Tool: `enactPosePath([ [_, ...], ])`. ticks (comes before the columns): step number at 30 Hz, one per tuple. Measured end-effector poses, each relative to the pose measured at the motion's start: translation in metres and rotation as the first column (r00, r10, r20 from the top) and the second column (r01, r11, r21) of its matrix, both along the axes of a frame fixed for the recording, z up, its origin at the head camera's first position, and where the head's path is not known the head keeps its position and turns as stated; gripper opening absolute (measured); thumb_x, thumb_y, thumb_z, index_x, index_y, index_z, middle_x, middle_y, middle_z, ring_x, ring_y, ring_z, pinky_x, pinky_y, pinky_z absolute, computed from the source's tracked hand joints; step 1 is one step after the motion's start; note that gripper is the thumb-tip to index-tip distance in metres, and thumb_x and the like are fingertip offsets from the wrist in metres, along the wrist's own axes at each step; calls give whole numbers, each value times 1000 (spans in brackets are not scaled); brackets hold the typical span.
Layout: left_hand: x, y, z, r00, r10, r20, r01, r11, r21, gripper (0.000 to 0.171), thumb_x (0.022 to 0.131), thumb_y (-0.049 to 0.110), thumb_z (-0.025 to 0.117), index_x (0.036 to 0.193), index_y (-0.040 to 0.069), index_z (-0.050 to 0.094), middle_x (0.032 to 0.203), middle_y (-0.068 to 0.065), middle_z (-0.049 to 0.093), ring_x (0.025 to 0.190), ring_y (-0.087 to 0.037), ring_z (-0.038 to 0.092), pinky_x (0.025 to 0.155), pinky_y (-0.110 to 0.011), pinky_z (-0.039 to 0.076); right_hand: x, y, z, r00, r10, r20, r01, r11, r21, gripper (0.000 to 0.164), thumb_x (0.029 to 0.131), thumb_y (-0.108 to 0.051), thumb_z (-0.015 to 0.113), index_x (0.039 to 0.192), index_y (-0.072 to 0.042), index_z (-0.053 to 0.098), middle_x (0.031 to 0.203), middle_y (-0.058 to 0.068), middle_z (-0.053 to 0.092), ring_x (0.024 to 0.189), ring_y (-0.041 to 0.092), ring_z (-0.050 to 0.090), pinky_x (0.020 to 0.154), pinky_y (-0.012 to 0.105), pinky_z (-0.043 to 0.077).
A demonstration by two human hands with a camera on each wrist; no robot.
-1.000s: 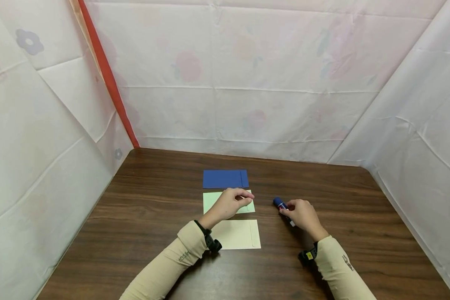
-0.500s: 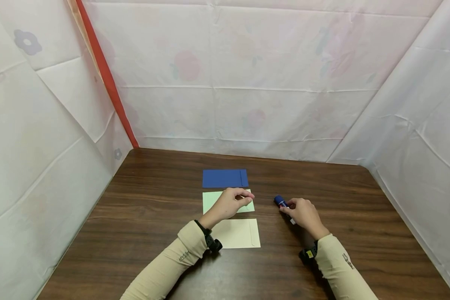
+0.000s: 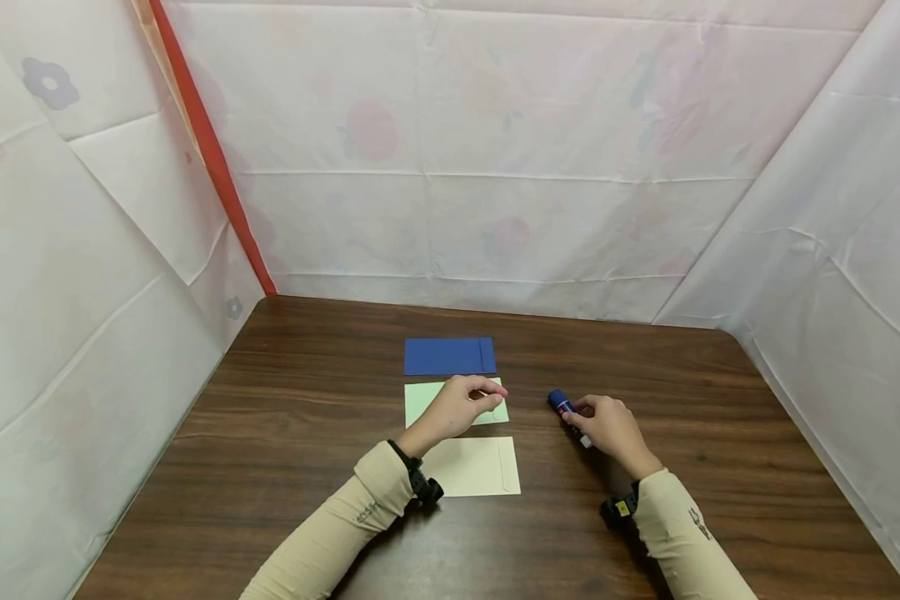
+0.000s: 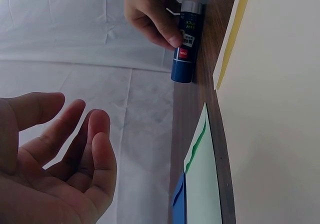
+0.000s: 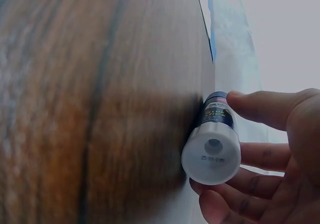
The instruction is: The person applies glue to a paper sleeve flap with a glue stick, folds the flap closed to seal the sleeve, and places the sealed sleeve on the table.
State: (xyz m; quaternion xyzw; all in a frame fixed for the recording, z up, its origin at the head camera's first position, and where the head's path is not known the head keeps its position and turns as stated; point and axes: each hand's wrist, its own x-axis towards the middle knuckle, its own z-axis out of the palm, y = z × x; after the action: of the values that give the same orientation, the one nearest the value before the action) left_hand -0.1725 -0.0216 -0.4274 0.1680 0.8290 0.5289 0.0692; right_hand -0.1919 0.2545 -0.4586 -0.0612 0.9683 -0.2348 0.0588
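Note:
A blue glue stick lies on the table right of the envelopes, its blue cap pointing away and its white base toward me. My right hand grips it between thumb and fingers; the left wrist view shows the thumb on its label. In the right wrist view, the white base of the glue stick faces the camera, close to the tabletop. My left hand hovers over the light green envelope, fingers loosely curved and holding nothing, covering part of it.
Beyond the green envelope lies a blue envelope; nearer to me is a cream envelope, partly behind the left wrist. All three have flaps on the right. White patterned sheets stand around the brown wooden table.
The glue stick and my right hand have shifted very slightly to the right. My left hand has stayed in place, as have the envelopes.

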Motion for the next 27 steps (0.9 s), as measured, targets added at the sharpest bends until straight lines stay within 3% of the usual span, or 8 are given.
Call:
enactPosePath([
  [9,0,-1,-1,1000,-9,0,9,1000,5,18,96,17,62,105,8,74,108,-9,72,84,-14,64,68,-21,49,4,3,5,1000,-3,-4,2,1000,-15,36,93,-31,65,112,0,69,100,16,72,84,24,67,69,40,54],
  [17,2,-4,-2,999,-11,32,11,1000,3,19,97,20,61,105,9,74,110,-8,70,83,-13,60,68,-24,48,6,5,5,1000,12,-13,-12,1000,-22,35,95,-31,62,113,-2,69,101,16,72,84,25,67,67,39,54],
  [24,1,-7,-2,1000,-11,16,12,1000,-3,24,97,19,60,111,4,72,109,-10,71,87,-18,63,71,-25,49,5,5,7,999,19,-49,-21,999,-40,34,96,-31,61,112,-2,69,101,15,71,86,26,66,70,42,54],
  [27,1,-9,-3,1000,-4,5,4,1000,-11,23,97,18,60,111,4,72,110,-10,71,86,-14,61,71,-24,49,6,4,8,998,19,-56,-21,999,-43,35,95,-31,62,113,-1,68,101,15,71,87,26,67,71,42,54],
])
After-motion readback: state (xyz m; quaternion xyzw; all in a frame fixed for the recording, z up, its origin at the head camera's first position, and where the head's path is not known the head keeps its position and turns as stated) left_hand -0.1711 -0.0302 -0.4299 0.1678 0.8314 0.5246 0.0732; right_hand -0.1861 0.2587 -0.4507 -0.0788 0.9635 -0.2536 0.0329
